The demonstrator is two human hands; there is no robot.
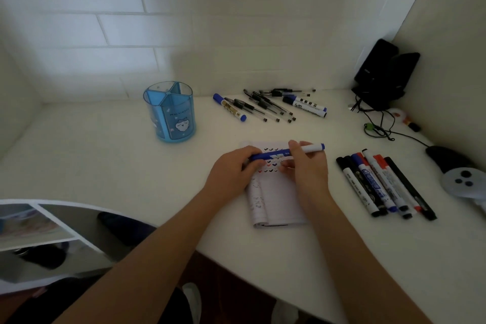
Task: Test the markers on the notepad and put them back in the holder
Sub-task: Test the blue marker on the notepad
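Both hands are clamped on one blue-and-white whiteboard marker [274, 156]. The left hand [234, 166] curls its fingers round the blue end, and the right hand [307, 168] pinches the white barrel between thumb and fingertips. The marker lies nearly level, just above the top of the notepad [276, 200], with a small blue tip sticking out past the right hand. Its left end is hidden in the left hand, so I cannot tell whether the cap is on.

The notepad lies open on the white desk [105, 166], its page carrying rows of small black, red and blue tick marks.

To its right, a bundle of markers [381, 187] with black, blue and red caps lies side by side, touching. Behind the notepad, a heap of thin black pens [265, 106] lies between one blue-capped marker [228, 107] and two more markers [307, 106].

The holder [171, 113], a translucent blue cup with a cartoon face, stands upright to the rear left, well apart from the hands. Only the dividers between its compartments show inside it.
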